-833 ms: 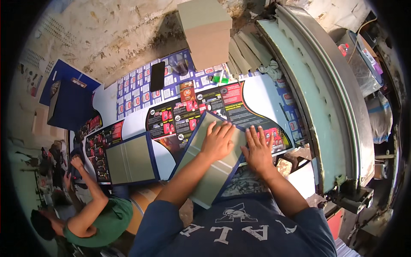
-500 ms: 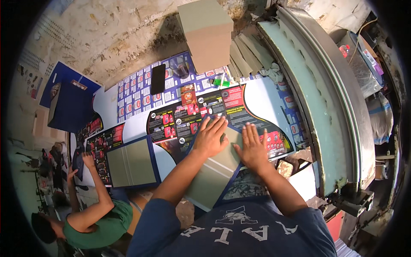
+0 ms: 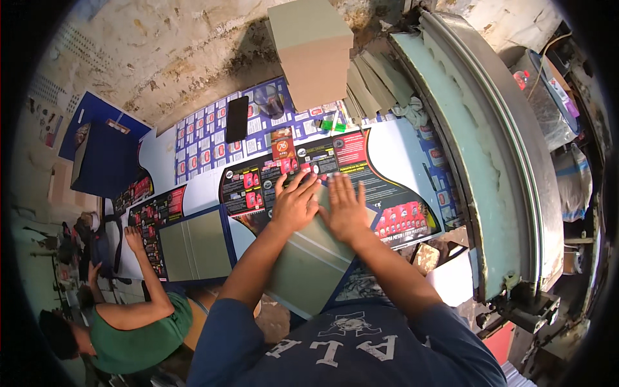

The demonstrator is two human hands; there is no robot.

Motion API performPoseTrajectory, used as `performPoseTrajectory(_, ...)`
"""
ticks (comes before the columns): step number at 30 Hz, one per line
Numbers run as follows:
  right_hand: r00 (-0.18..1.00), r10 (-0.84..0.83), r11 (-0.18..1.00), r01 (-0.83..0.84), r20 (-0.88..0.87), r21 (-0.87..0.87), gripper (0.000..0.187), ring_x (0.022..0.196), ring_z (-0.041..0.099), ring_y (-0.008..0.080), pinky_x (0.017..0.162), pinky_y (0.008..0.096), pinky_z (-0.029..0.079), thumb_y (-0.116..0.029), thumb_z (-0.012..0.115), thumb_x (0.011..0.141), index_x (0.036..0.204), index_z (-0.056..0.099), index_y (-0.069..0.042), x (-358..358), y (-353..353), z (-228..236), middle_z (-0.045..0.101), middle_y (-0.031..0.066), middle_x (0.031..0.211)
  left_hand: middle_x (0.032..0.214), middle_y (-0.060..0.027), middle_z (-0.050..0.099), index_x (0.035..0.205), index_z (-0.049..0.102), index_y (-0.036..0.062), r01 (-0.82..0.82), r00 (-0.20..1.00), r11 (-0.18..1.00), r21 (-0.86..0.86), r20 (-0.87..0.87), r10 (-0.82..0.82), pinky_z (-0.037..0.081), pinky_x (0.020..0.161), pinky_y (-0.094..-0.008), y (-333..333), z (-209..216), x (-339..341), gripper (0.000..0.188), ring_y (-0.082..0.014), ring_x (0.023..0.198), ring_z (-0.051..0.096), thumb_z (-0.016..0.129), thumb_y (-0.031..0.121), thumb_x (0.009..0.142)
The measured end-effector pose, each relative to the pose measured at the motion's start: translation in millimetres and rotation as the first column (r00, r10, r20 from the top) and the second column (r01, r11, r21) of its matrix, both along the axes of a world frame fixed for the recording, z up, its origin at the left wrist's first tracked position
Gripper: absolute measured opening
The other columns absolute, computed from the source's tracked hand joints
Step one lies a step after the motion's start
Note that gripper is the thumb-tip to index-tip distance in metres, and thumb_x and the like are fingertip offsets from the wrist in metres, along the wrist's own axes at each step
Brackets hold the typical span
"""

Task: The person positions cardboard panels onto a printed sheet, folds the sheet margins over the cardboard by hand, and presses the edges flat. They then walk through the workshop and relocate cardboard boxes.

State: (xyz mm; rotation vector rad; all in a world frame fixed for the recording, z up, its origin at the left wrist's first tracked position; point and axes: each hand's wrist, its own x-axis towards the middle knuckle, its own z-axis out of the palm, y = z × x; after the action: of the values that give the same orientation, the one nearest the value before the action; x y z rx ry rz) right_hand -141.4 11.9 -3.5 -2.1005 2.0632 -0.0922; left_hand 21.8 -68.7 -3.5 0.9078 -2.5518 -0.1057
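Both palms lie flat on a blue-edged grey board cover (image 3: 308,271), which is set at a slant in front of me with pale strips across it. My left hand (image 3: 296,203) is open near the cover's far left corner, fingers spread a little. Beside it my right hand (image 3: 347,213) is also open, its fingers stretched out over the far edge; the thumbs are close together. Under the cover's far end lies a black and red printed sheet (image 3: 393,187). A second blue-edged board cover (image 3: 196,244) rests on the table to my left.
A tall stack of grey boards (image 3: 316,64) stands at the back, with a black phone (image 3: 237,120) and a small red box (image 3: 282,143) nearby. A big metal-edged machine (image 3: 477,148) borders the right. At the left, a co-worker in green (image 3: 142,332) handles dark material.
My right hand has slid left and away from me over the cover, closer to my left hand. My left hand has shifted slightly left. The co-worker's lower hand has moved toward the co-worker.
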Motion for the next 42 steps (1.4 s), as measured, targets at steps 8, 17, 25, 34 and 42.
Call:
performPoseTrajectory(8,0.995,-0.079,0.995,0.075,0.054,0.067,0.080,0.154,0.025,0.0204,0.125,0.0551,0.011,-0.063,0.039,0.101,0.157,0.033,-0.006,-65.9,103.2,18.4,0.027,0.0082,0.167,0.126,-0.0034,0.070,0.120,0.068,0.0134,-0.117,0.993,0.992,-0.053,-0.026,0.116,0.023,0.112,-0.0545,9.2,-5.3,6.4,0.034,-0.0289,0.125,0.054,0.060,0.022,0.088)
performPoseTrajectory(17,0.896,0.324,0.945,-0.288,0.304,-0.156,0.075,0.151,0.030,0.0291,0.124,0.0549,0.018,-0.057,0.054,0.097,0.154,0.040,-0.011,-60.3,63.2,26.8,0.033,0.0103,0.163,0.131,-0.0103,0.058,0.135,0.055,0.0079,-0.224,0.974,0.966,-0.133,0.007,0.227,0.026,0.112,-0.0538,15.1,7.9,-0.7,0.048,-0.0288,0.125,0.050,0.061,0.030,0.093)
performPoseTrajectory(25,0.992,-0.102,0.975,0.114,-0.072,0.191,0.087,0.143,0.037,0.0311,0.110,0.0467,0.034,-0.067,0.056,0.091,0.153,0.041,-0.009,-47.6,127.5,56.8,0.038,0.0099,0.158,0.156,-0.0192,0.040,0.147,0.046,0.0014,-0.496,0.867,0.798,0.342,0.238,0.437,0.023,0.116,-0.0561,156.9,20.7,-16.0,0.065,-0.0409,0.143,0.035,0.058,0.042,0.097)
performPoseTrajectory(34,0.860,-0.148,0.987,0.102,0.488,0.120,0.031,0.087,0.067,0.0419,0.081,0.0515,0.054,-0.036,0.067,0.092,0.107,0.068,-0.009,-65.7,137.0,55.6,0.068,0.0218,0.098,0.164,-0.0153,0.030,0.149,0.042,0.0010,-0.071,0.985,0.954,0.292,0.174,0.020,0.014,0.124,-0.0558,119.1,7.8,-22.7,0.071,-0.0333,0.153,0.023,0.057,0.047,0.097)
performPoseTrajectory(42,0.935,-0.256,0.833,0.343,0.247,-0.435,0.027,0.101,0.058,0.0278,0.084,0.0441,0.046,-0.025,0.071,0.089,0.113,0.070,-0.013,-101.1,33.8,1.2,0.063,0.0033,0.108,0.146,-0.0189,0.052,0.135,0.055,-0.0002,0.058,0.986,0.934,0.352,-0.168,0.002,0.035,0.115,-0.0550,111.9,8.0,-18.1,0.047,-0.0374,0.140,0.046,0.064,0.023,0.095)
